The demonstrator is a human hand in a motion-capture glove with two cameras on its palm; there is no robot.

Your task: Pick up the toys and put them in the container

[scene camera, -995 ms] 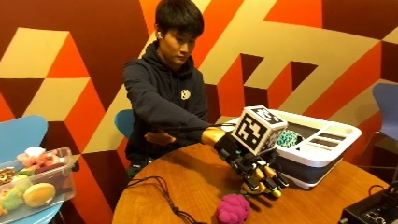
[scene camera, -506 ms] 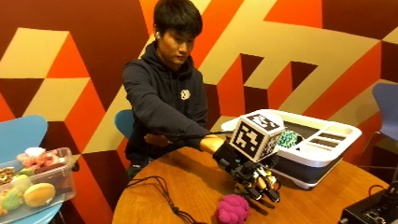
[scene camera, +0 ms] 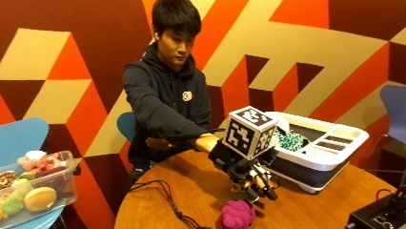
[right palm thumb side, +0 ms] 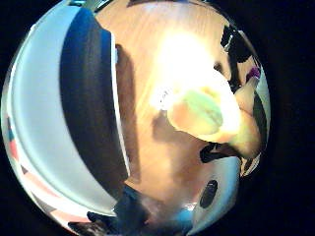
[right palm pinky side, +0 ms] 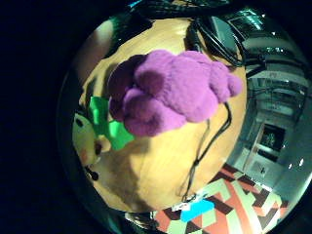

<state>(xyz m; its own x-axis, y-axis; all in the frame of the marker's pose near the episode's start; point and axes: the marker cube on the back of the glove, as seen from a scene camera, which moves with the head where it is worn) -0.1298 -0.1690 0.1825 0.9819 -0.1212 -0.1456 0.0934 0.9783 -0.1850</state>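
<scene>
My gloved right hand (scene camera: 250,177) hovers over the round wooden table (scene camera: 190,186), fingers pointing down and curled round a small yellow and green toy (scene camera: 258,182). That toy sits close to the palm in the thumb side view (right palm thumb side: 202,115) and at the edge of the little finger side view (right palm pinky side: 90,134). A purple plush toy (scene camera: 238,214) lies on the table just below and in front of the hand, and it looms large in the little finger side view (right palm pinky side: 170,90). The white and dark container (scene camera: 329,152) stands right beside the hand, its wall (right palm thumb side: 49,123) close by, with a teal toy (scene camera: 292,140) inside.
Black cables (scene camera: 165,191) trail across the table's front left. A black device (scene camera: 380,214) sits at the front right edge. A clear bin of toys (scene camera: 32,195) rests on a blue chair at far left. The person's bare hand (scene camera: 158,143) rests near the table's back edge.
The hand has drifted slightly left, away from the container, and stays above the purple toy. The purple toy and the container have not moved.
</scene>
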